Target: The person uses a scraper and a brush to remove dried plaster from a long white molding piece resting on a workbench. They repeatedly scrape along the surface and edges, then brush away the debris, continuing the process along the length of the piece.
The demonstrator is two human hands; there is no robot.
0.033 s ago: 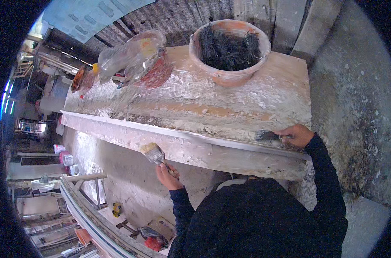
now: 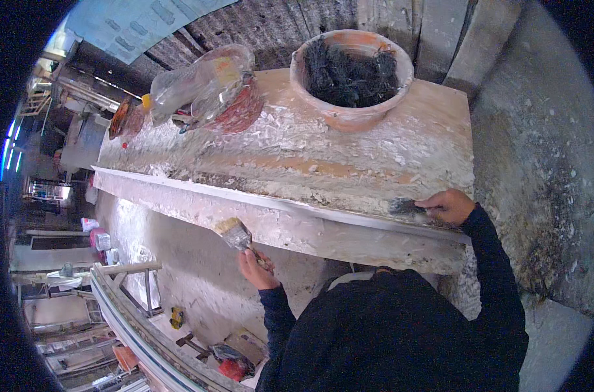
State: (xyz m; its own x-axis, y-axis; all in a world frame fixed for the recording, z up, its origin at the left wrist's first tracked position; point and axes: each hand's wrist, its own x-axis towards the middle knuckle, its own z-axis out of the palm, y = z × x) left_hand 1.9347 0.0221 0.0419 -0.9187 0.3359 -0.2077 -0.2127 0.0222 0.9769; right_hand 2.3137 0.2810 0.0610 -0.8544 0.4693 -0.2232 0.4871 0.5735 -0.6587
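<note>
Left fingers (image 2: 246, 262): wrapped round a paintbrush (image 2: 235, 235)
Right fingers (image 2: 435, 199): pinching a dark flat thing (image 2: 403, 206)
Brush: tan bristles, smeared ferrule, by the desk's near edge
Dark thing: low, beside a long white strip (image 2: 264, 202)
Desk (image 2: 440, 117): whitish crust, orange tub (image 2: 355, 119), clear bottle (image 2: 171, 97)
Room: scuffed floor (image 2: 192, 268)
Unclear: dark thing's exact kind; brush handle's mostly covered

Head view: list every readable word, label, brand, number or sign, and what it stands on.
No text can be read.
Clear bottle: orange-yellow patch, too blurred to read.
Pink-and-white containers, far left: too small to read.
Brush in the left hand: any marking too small to read.
Orange tub: no lettering visible.
</note>
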